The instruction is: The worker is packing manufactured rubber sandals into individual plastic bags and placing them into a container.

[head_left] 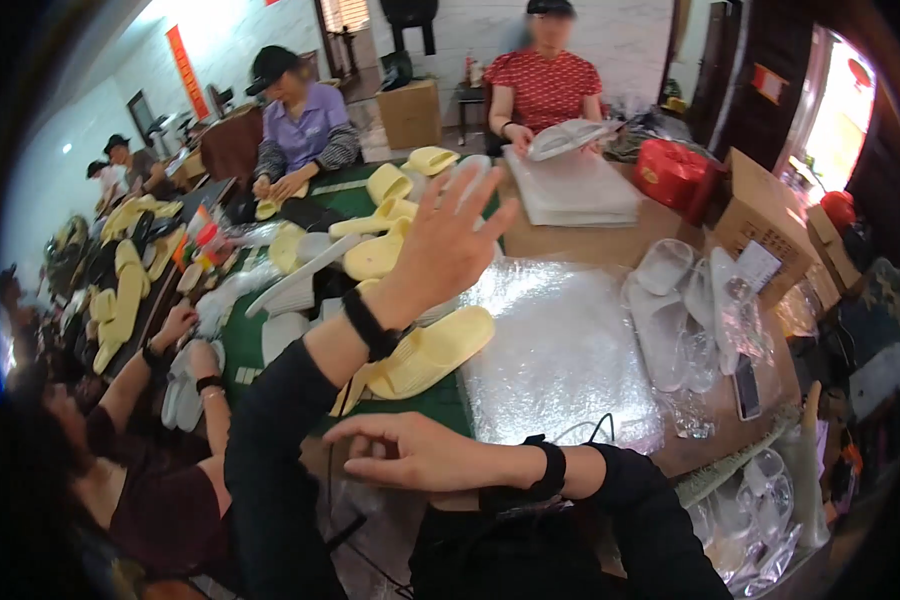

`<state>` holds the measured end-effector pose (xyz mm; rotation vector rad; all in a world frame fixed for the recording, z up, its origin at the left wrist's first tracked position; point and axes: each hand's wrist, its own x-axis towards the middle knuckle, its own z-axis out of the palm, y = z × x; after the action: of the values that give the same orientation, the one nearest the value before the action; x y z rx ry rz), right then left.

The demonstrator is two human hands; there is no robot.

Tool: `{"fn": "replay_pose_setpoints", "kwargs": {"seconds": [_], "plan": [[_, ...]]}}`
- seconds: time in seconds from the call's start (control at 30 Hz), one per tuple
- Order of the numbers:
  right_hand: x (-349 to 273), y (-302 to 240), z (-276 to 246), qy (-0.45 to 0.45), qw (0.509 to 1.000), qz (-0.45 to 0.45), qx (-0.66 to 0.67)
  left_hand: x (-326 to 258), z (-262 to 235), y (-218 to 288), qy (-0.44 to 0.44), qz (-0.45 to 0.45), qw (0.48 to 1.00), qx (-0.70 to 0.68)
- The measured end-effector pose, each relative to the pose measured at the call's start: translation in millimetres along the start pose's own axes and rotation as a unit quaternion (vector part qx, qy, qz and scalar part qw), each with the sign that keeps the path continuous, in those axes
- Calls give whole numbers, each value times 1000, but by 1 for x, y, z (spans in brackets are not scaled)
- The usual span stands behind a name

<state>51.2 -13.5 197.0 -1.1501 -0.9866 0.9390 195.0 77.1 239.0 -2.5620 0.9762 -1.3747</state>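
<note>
My left hand (445, 245) is raised over the table with its fingers spread, nothing in it. Beneath and beside its wrist lie pale yellow slide sandals, the nearest a yellow slipper (430, 352) by the table's middle. My right hand (400, 452) hovers closer to my body, below that slipper, fingers loosely stretched to the left and empty. A stack of transparent plastic bags (560, 350) lies flat to the right of the slipper. White slippers in transparent bags (675, 315) rest at the right. More yellow slippers (380, 240) and a white slipper (305, 275) are heaped left of my left hand.
Across the table, one person in red handles a bagged slipper (570, 138) over stacked bags (575, 195); another in purple works at the left. Beside me, a co-worker holds white slippers (180, 385). Cardboard box (765, 225), phone (747, 388) and a bin of bagged slippers (755, 520) lie right.
</note>
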Motion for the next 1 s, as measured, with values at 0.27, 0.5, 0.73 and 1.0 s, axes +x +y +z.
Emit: {"fn": "replay_pose_setpoints", "kwargs": {"seconds": [0.27,0.5,0.73,1.0], "plan": [[3,1,-3,142,983,-106,-44,-4,21,3,20,-53,998,-23],[9,11,13,154,973,-89,-145,28,38,8,86,-41,994,-59],[6,11,8,187,951,-154,-192,12,31,10,39,-50,997,-45],[9,12,-13,174,943,-125,-254,7,38,12,-4,-23,996,-85]]}}
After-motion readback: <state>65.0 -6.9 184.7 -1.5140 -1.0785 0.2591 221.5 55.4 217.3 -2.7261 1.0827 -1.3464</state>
